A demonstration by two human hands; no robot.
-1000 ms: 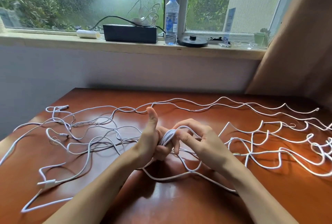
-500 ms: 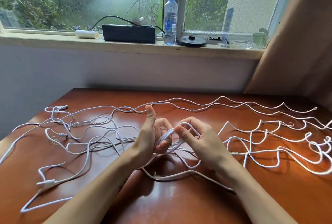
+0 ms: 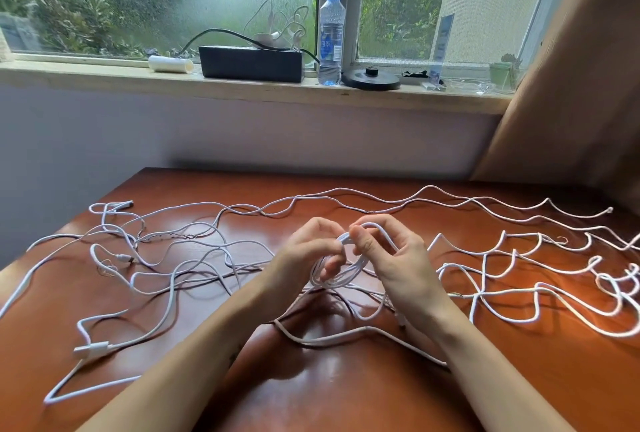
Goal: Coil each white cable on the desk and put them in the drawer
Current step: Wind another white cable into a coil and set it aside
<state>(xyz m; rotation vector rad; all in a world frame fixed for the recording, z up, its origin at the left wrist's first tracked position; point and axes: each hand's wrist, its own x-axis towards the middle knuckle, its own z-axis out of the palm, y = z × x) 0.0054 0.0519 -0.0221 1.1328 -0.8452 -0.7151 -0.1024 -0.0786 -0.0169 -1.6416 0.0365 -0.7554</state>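
Several thin white cables sprawl left of the small white cable coil above the red-brown wooden desk. Your left hand, thumb now folded down, grips it. Your right hand pinches its top. Another loop looks laid, with long kinked slack waiting right of the coil.

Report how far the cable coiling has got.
Done: no finished coil shows, and no drawer is in view. In hand: the left hand and right hand hold a small coil of a few loops above the desk. Left: the loose white cables sprawl across both sides of the desk, all to be coiled and stowed.
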